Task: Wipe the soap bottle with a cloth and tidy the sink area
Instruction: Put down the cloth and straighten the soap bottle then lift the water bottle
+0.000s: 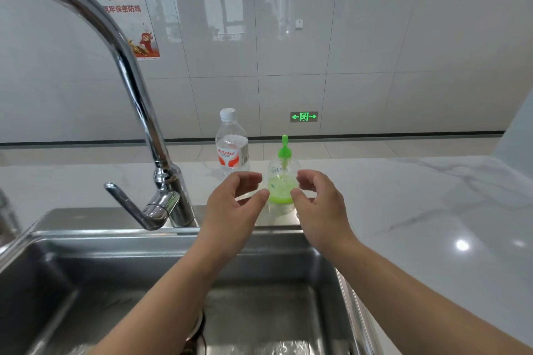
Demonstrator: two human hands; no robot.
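The left hand (235, 206) and right hand (320, 204) are both cupped, thumbs parted from loosely curled fingers, holding nothing. Between them, just ahead, the small clear plastic soap bottle with green pump and green liquid (282, 181) stands upright on the white marbled counter (403, 196), behind the steel sink (253, 235). Each thumb lies beside one flank, and neither hand looks nearer. No cloth shows.

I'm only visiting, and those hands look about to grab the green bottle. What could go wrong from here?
The soap bottle stands close to the sink rim, between the left hand and the right hand. A clumsy grip could tip it into the basin. The water bottle stands right beside it, so the left hand might knock that over while reaching.
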